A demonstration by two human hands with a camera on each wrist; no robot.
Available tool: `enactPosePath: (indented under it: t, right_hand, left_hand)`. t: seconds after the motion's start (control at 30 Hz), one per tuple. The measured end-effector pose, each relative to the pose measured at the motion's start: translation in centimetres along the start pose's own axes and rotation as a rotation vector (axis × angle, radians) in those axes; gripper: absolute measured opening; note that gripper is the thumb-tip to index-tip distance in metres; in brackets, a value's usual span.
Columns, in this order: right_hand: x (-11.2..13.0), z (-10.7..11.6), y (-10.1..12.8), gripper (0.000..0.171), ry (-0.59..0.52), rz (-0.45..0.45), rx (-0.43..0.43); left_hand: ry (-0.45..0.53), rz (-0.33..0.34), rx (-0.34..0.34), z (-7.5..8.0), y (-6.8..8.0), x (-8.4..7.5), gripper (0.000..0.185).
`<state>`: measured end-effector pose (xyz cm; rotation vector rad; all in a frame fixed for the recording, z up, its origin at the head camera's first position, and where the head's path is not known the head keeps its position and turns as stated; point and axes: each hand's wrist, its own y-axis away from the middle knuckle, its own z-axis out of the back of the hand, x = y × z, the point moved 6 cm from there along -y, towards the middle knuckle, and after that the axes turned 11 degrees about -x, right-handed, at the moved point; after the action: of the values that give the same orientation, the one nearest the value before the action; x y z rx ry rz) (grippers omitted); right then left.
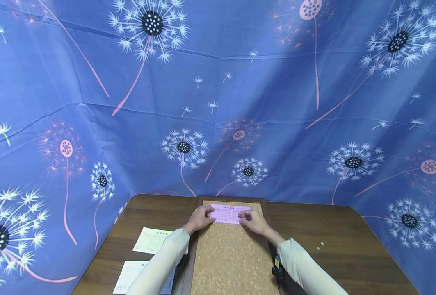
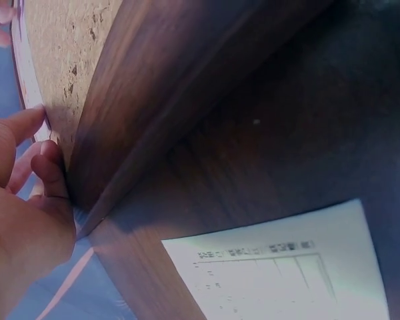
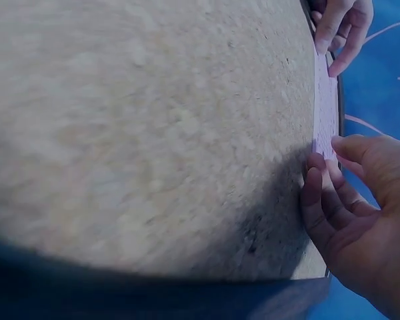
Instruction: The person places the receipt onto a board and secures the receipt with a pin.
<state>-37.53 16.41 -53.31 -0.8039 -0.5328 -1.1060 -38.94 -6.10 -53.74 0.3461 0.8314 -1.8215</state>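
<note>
Here's the bench [image 1: 299,227] across the lower frame, the cork board [image 1: 234,254] running down its centre! Left of it lie a pale green sheet [image 1: 147,242] and a white sheet [image 1: 128,275], seemingly left to handle. The pink sheet [image 1: 225,215] sits at the cork's top edge, apparently placed but not yet let go: the left hand [image 1: 200,218] pinches one end, the right hand [image 1: 255,222] the other! Down to two small discs [image 1: 320,245], lower right, which only the head view shows; the left wrist view catches one loose sheet, and the right wrist view alone bares the right thumb and fingertips closely
</note>
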Motion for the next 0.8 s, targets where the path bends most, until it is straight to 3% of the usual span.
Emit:
enactPosePath:
  t: [0.27,0.57,0.8]
  right_hand:
    - [0.4,1.7,2.5,0.024,-0.069,0.013,0.003]
    - [-0.1,3.9,5.1,0.025,-0.084,-0.026,0.0]
    - [-0.9,5.3,8.0,0.025,-0.106,0.009,-0.011]
  left_hand:
    - [0.053,0.014,-0.025,0.1,0.6,-0.1,0.028]
    - [0.086,0.063,0.007,0.5,0.6,-0.1,0.028]
    - [0.112,0.055,0.018,0.8,0.9,-0.4,0.024]
